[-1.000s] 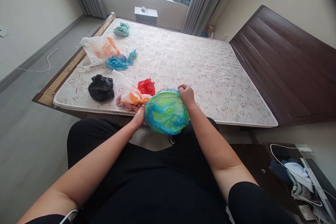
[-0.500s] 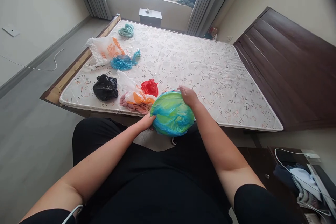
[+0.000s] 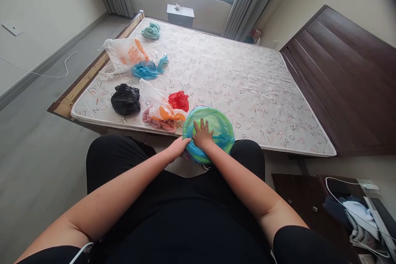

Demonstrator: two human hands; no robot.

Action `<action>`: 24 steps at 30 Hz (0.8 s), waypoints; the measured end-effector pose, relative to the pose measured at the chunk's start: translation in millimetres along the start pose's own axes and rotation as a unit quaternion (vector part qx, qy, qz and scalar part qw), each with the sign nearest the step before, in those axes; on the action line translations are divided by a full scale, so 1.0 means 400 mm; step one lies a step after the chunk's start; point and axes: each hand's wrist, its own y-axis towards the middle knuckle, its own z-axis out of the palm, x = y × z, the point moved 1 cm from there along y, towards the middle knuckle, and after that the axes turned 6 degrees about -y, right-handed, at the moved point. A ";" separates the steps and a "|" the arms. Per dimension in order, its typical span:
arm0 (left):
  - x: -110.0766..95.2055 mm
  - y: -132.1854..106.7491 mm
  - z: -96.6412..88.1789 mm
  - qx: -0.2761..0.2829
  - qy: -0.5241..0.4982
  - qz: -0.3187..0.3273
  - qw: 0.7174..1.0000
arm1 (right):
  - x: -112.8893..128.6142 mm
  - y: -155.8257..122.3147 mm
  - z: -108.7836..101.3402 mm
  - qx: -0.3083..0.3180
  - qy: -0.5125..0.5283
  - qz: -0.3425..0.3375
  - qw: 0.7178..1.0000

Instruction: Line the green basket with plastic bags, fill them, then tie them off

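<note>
A round green tub-like container [image 3: 227, 119], with a thin blue plastic bag [image 3: 221, 142] over or inside it, sits between my knees at the mattress edge. Its lower part is hidden, so its exact kind is unclear. At its left rim, my left hand [image 3: 179, 147] is closed on the edge. My right hand [image 3: 203, 134] lies on the blue plastic in the middle, fingers spread. Just beyond are a red plastic bag [image 3: 179, 100], a pink cloth [image 3: 159, 123] under a white and orange plastic bag [image 3: 165, 112], and a black plastic bag [image 3: 126, 100].
The patterned mattress [image 3: 241, 82] fills the middle. Farther back lie a white printed bag [image 3: 126, 53], a blue plastic bag [image 3: 147, 70] and a rolled teal cloth [image 3: 151, 31]. A dark headboard [image 3: 343, 78] stands right; a dark nightstand [image 3: 293, 194] is at lower right.
My right hand has moved from the far right rim down onto the plastic in the middle, fingers spreading. The container has shifted slightly right; my left hand keeps hold of its left rim.
</note>
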 end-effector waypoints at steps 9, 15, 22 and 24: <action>0.015 -0.004 -0.015 0.045 0.073 0.017 0.996 | -0.016 0.047 0.176 0.022 -0.083 -0.028 0.996; 0.029 0.003 -0.031 0.057 0.110 0.006 0.992 | -0.023 0.084 0.223 0.069 -0.064 -0.016 0.995; 0.016 -0.003 -0.041 0.077 0.141 -0.013 0.987 | -0.048 0.095 0.205 0.053 -0.098 -0.063 0.992; 0.013 -0.002 -0.043 0.085 0.142 -0.015 0.986 | -0.052 0.094 0.195 0.056 -0.105 -0.068 0.991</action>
